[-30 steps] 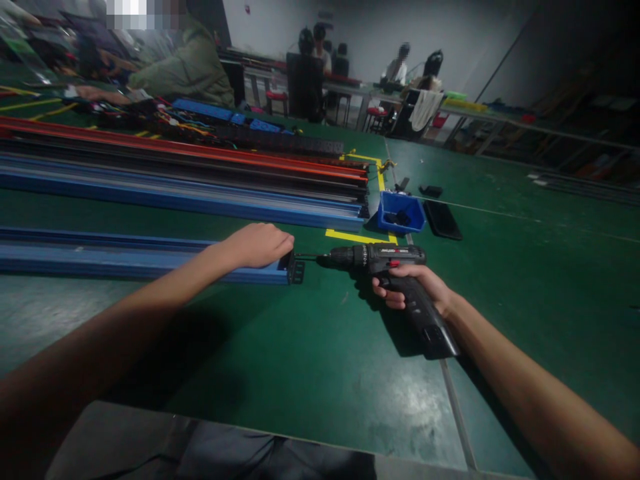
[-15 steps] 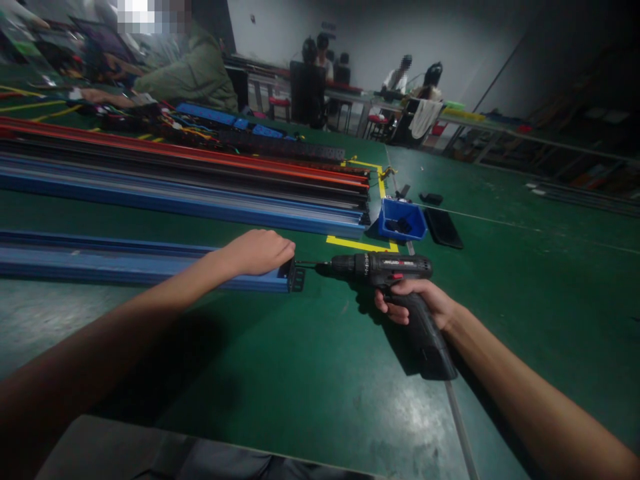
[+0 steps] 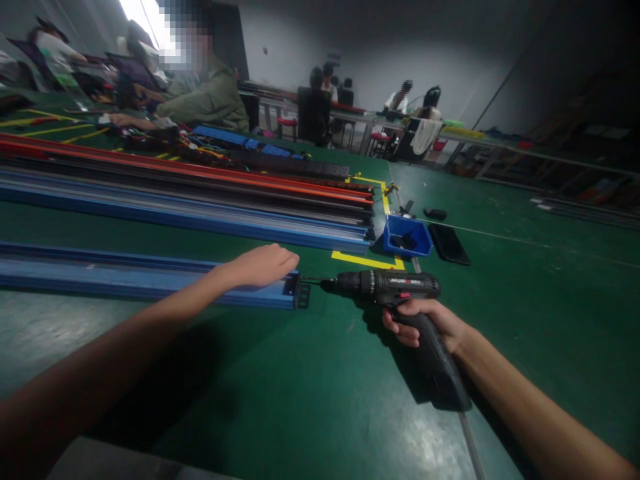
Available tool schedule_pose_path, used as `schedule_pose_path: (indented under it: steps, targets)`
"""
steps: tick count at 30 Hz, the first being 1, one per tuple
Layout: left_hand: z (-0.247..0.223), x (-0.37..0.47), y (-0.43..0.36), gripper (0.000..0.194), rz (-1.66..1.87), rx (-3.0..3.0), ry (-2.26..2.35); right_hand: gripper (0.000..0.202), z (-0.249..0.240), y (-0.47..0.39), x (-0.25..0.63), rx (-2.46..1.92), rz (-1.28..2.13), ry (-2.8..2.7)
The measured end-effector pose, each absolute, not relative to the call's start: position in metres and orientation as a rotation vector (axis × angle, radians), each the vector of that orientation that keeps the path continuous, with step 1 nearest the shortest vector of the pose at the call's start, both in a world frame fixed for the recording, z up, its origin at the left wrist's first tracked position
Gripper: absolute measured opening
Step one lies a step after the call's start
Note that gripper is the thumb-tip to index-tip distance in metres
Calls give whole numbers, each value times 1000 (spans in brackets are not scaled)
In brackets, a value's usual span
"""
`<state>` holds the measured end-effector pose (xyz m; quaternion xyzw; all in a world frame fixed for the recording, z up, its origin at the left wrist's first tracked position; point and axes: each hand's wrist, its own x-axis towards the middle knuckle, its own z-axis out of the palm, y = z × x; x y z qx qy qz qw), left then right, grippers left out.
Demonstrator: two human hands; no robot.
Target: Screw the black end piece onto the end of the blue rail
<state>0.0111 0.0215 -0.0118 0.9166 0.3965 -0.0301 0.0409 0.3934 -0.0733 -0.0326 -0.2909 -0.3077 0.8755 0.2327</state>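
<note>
A long blue rail (image 3: 150, 280) lies across the left side of the green table, with a black slotted end piece (image 3: 303, 295) at its right end. My left hand (image 3: 265, 265) rests over that end, its fingers curled on the rail's far edge. On the right, my right hand (image 3: 425, 321) is wrapped round the grip of a black power drill (image 3: 395, 283). The drill points left, and its long thin bit reaches the end piece; the exact contact point is too small to make out.
Behind lie more blue rails (image 3: 250, 228) and red and black rails (image 3: 225, 175). A blue bin (image 3: 407, 237) with dark parts stands beside a black flat object (image 3: 450, 244). A person in a green jacket (image 3: 215, 97) sits across the table; others sit farther back.
The whole view has shifted, so everything appears slightly lower and farther right. Both hands, the drill and the rail keep about the same places relative to each other.
</note>
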Motion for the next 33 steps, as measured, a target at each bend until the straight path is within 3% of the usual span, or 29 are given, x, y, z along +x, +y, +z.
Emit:
schedule_pose_path:
  steps: [21, 28, 31, 33]
  targets:
    - [-11, 15, 16, 47, -53, 2853, 1284, 31, -31, -75, 392, -908, 2307, -899]
    - [4, 22, -4, 38, 701, 2921, 1104, 33, -20, -83, 385, -979, 2214, -944]
    - [38, 34, -51, 25, 1039, 3028, 634, 33, -9, -88, 380, -1027, 2186, -981]
    - [62, 40, -92, 35, 1162, 2933, 332, 30, 1, -92, 376, -1059, 2131, -1020]
